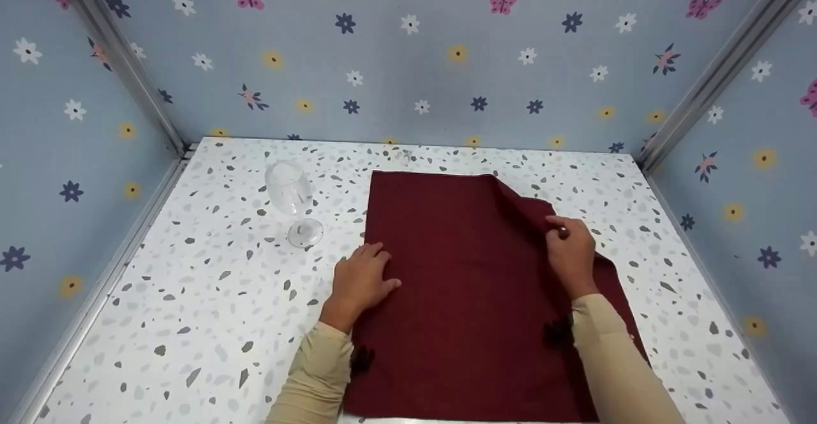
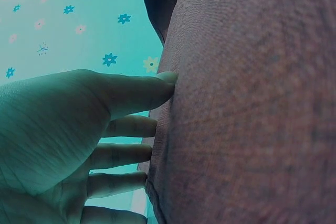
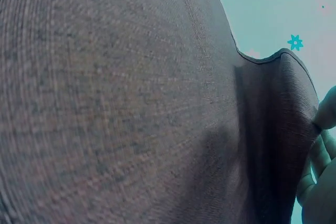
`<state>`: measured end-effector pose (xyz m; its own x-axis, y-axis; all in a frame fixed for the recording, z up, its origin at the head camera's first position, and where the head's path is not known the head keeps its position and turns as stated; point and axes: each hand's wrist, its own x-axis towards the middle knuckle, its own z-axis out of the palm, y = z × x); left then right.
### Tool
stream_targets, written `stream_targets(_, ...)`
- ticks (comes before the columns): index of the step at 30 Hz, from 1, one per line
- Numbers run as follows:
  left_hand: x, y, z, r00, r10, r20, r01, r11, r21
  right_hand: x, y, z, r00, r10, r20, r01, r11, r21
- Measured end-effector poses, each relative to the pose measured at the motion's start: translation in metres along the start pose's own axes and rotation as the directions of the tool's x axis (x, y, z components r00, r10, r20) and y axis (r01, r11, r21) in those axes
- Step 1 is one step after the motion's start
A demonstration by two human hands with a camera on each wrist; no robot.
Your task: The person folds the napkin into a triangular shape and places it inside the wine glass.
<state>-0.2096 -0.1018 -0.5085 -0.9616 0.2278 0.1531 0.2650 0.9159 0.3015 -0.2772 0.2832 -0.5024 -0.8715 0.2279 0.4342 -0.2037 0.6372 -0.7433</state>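
Steady the cloth (image 1: 453, 283) with the left hand's (image 1: 362, 281) straight fingers while the right hand (image 1: 572, 257), pinching its edge, pulls gently.

Long, creased beige sleeves (image 1: 313, 373) down to the wrists, a small black attachment (image 1: 362, 360) beside each forearm.
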Motion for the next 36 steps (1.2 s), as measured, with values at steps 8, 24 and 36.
stream_targets(8, 0.0, 0.0, 0.001, 1.0, -0.004, 0.008, 0.004, 1.0, 0.0, -0.003, 0.0, 0.002, 1.0, -0.008, -0.004, 0.008, 1.0, 0.01)
stream_targets(24, 0.0, 0.0, 0.0, 1.0, -0.007, 0.014, 0.007, 1.0, -0.002, -0.013, -0.012, 0.004, 0.998, -0.06, 0.004, 0.06, 0.997, 0.044)
stream_targets(36, 0.001, -0.001, 0.0, 1.0, -0.01, 0.024, 0.011, 1.0, -0.009, -0.017, -0.02, 0.007, 0.993, -0.114, -0.039, 0.117, 0.99, 0.077)
